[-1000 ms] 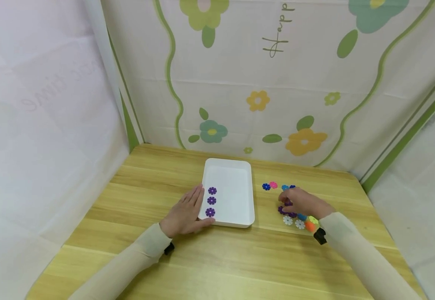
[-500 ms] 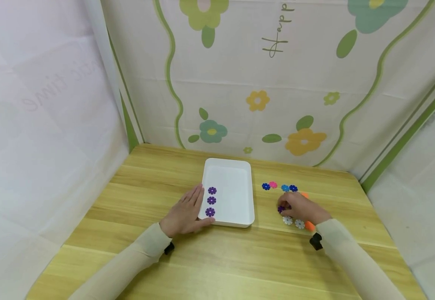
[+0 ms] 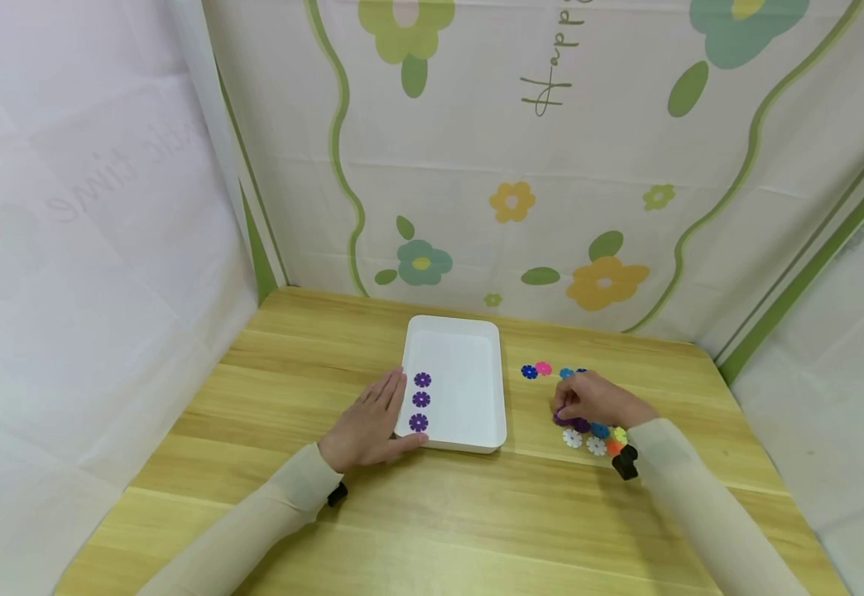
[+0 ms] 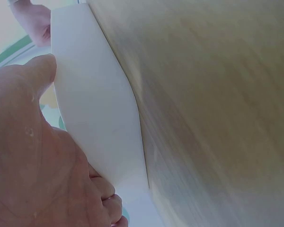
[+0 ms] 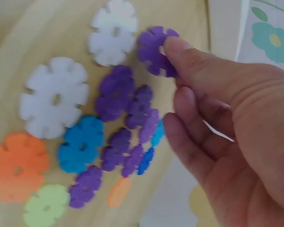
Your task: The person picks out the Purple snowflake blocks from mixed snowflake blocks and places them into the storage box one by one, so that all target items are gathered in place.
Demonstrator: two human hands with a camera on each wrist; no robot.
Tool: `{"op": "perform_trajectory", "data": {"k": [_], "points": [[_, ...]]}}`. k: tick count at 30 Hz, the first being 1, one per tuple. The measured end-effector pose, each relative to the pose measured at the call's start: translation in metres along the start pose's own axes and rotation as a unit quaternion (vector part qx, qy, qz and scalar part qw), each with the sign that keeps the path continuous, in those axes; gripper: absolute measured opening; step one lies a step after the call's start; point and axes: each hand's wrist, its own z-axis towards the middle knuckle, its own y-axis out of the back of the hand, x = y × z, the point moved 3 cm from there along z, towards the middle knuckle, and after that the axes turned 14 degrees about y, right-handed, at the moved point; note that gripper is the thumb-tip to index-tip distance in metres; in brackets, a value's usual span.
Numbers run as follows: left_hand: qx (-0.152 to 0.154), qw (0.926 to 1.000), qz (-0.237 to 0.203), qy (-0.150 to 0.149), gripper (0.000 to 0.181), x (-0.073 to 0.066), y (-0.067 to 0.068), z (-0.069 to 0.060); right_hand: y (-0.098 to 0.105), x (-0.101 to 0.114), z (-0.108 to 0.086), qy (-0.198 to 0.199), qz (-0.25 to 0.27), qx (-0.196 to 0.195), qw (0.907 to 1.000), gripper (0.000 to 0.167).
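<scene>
The left hand (image 3: 363, 422) lies with its back upward, fingers (image 3: 385, 391) straight and side by side, thumb (image 3: 405, 443) spread away from them; behind it the sleeved left forearm (image 3: 253, 520) slants back and outward. The right hand (image 3: 602, 399) pinches with its thumb (image 5: 194, 61), other fingers (image 5: 194, 153) bent below; the right forearm (image 3: 715, 509), also sleeved, runs back and outward from it.

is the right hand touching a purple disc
Touching: in the right wrist view, the right hand pinches a purple disc, its thumb overlapping the disc's edge.

Back curtain (image 3: 432, 149): "Happ" (image 3: 549, 70), sideways, cut off at top | left curtain (image 3: 127, 331): "tic time" (image 3: 115, 174), faint, mirrored
</scene>
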Motion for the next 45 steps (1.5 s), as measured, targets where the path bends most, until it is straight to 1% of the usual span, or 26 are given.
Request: {"op": "perform_trajectory", "data": {"k": [2,4,8,10,15,17,21,25,29,33,35,38,41,45], "points": [[0.000,1.0000,0.002,0.001,0.104,0.000,0.000,0.000,0.005,0.002,0.002,-0.008,0.006,0.009,0.9999,0.010],[0.001,1.0000,0.003,0.003,0.105,0.001,0.000,0.000,0.011,0.003,0.004,-0.010,-0.001,0.013,0.9999,0.010],[0.006,0.9999,0.006,0.006,0.106,0.002,-0.001,0.000,0.022,0.004,0.010,0.002,-0.028,0.014,0.9995,0.009],[0.005,1.0000,0.006,0.006,0.106,0.002,0.000,0.000,0.027,0.005,0.014,0.003,-0.031,0.012,0.9994,0.010],[0.002,1.0000,0.002,0.004,0.106,0.003,0.000,0.000,0.039,0.013,0.028,0.010,-0.031,0.003,0.9995,0.013],[0.003,1.0000,0.002,0.005,0.106,0.003,0.000,0.000,0.044,0.018,0.035,0.014,-0.038,0.000,0.9992,0.012],[0.004,1.0000,0.002,0.004,0.105,0.003,0.001,-0.002,0.048,0.028,0.052,0.002,-0.048,0.003,0.9989,0.011],[0.006,1.0000,0.006,0.005,0.105,0.003,0.000,-0.003,0.050,0.039,0.072,-0.002,-0.050,0.012,0.9987,0.012],[0.012,0.9998,0.010,0.008,0.105,0.003,-0.001,-0.003,0.051,0.053,0.095,0.024,-0.068,0.017,0.9972,0.011],[0.004,1.0000,0.003,0.004,0.104,0.003,-0.001,-0.002,0.047,0.063,0.117,0.041,-0.086,0.026,0.9951,0.011],[-0.002,1.0000,0.001,0.003,0.103,0.003,-0.001,-0.002,0.044,0.067,0.129,0.041,-0.088,0.032,0.9947,0.011],[0.001,0.9999,0.009,0.009,0.105,0.003,-0.001,0.000,0.038,0.073,0.145,0.050,-0.086,0.039,0.9943,0.011],[0.007,0.9996,0.020,0.017,0.107,0.003,-0.002,0.001,0.033,0.078,0.162,0.050,-0.080,0.041,0.9947,0.012],[0.011,0.9994,0.026,0.020,0.108,0.002,-0.002,0.002,0.026,0.081,0.180,0.040,-0.070,0.035,0.9961,0.012]]}}
